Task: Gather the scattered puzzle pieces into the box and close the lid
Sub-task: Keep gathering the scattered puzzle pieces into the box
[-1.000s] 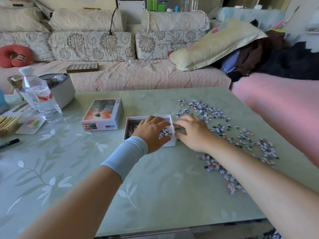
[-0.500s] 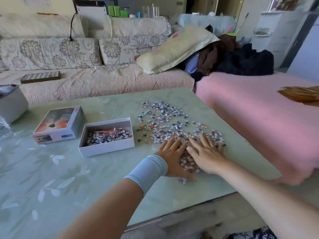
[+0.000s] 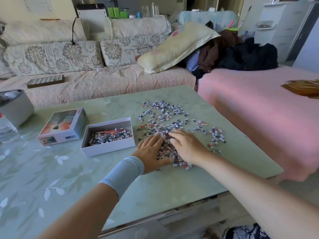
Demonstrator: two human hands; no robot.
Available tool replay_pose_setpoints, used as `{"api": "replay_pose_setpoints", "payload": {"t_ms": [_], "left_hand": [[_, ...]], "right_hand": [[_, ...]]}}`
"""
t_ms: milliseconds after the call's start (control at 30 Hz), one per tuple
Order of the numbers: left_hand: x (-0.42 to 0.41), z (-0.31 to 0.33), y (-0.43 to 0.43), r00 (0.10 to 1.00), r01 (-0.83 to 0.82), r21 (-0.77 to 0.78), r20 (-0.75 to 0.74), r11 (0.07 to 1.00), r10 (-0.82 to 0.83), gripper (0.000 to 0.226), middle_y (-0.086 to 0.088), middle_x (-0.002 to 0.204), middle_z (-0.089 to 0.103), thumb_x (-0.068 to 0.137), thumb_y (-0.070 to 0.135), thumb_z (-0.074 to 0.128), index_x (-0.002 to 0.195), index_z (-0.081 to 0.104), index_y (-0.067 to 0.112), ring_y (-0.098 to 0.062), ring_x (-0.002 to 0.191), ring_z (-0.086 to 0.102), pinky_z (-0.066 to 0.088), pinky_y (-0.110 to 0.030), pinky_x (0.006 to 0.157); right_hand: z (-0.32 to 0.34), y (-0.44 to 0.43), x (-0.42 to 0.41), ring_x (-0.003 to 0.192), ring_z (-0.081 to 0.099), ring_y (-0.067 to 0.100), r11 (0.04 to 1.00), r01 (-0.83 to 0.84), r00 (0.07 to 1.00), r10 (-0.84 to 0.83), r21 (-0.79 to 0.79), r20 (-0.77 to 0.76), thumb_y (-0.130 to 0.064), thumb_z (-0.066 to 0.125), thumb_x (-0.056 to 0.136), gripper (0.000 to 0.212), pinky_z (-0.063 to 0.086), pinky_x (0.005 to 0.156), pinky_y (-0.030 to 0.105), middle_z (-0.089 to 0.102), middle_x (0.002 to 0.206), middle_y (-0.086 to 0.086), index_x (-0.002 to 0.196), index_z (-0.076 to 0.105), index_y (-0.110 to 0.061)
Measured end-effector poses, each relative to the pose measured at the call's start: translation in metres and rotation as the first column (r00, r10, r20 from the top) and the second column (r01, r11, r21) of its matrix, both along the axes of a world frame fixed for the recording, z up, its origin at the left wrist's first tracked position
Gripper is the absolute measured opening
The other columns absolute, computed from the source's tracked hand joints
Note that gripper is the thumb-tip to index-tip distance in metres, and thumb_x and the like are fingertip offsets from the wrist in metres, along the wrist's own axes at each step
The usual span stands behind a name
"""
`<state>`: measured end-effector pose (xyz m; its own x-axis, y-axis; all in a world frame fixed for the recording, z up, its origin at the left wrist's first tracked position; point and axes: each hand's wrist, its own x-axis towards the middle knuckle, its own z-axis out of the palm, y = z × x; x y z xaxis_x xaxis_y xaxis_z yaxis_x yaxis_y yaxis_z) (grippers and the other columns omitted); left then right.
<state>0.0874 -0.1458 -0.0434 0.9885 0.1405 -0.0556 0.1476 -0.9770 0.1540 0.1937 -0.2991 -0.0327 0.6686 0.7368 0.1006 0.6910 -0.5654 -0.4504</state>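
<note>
Head view: left hand and right hand lie flat, fingers spread, grip wide, holding nothing, flanking a heap of small multicoloured cardboard puzzle pieces on the pale green leaf-patterned surface. Open white cardboard box, partly filled, sits just left of the hands; its picture-printed lid lies beside it.
</note>
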Motion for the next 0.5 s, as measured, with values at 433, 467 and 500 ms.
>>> {"api": "replay_pose_setpoints", "payload": {"t_ms": [433,467,500], "left_hand": [[0.034,-0.014,-0.05,0.995,0.101,0.02,-0.02,0.995,-0.1,0.089,0.005,0.161,-0.003,0.076,0.083,0.03,0.151,0.01,0.038,-0.017,0.147,-0.011,-0.004,-0.042,0.12],[0.03,-0.014,-0.044,0.993,0.116,0.002,-0.004,0.993,-0.116,0.086,0.006,0.161,-0.001,0.08,0.079,0.033,0.151,0.012,0.036,-0.015,0.148,-0.008,-0.003,-0.04,0.12],[0.025,-0.015,-0.037,0.991,0.13,-0.015,0.013,0.991,-0.13,0.084,0.008,0.16,0.002,0.082,0.076,0.036,0.151,0.014,0.034,-0.014,0.148,-0.004,0.0,-0.039,0.121]], "right_hand": [[-0.026,-0.044,0.01,0.15,-0.013,0.022,0.937,0.191,0.982,-0.183,-0.292,0.054,-0.063,0.014,0.097,0.064,-0.005,0.121,0.043,-0.008,0.164,0.005,0.155,0.009,-0.036],[-0.026,-0.036,0.005,0.15,-0.013,0.022,0.949,0.147,0.989,-0.14,-0.277,0.043,-0.06,0.015,0.099,0.062,-0.005,0.121,0.042,-0.007,0.164,0.004,0.155,0.008,-0.036],[-0.026,-0.028,0.0,0.15,-0.011,0.021,0.96,0.105,0.994,-0.1,-0.259,0.032,-0.058,0.015,0.1,0.061,-0.005,0.121,0.04,-0.006,0.164,0.004,0.155,0.007,-0.035]]}}
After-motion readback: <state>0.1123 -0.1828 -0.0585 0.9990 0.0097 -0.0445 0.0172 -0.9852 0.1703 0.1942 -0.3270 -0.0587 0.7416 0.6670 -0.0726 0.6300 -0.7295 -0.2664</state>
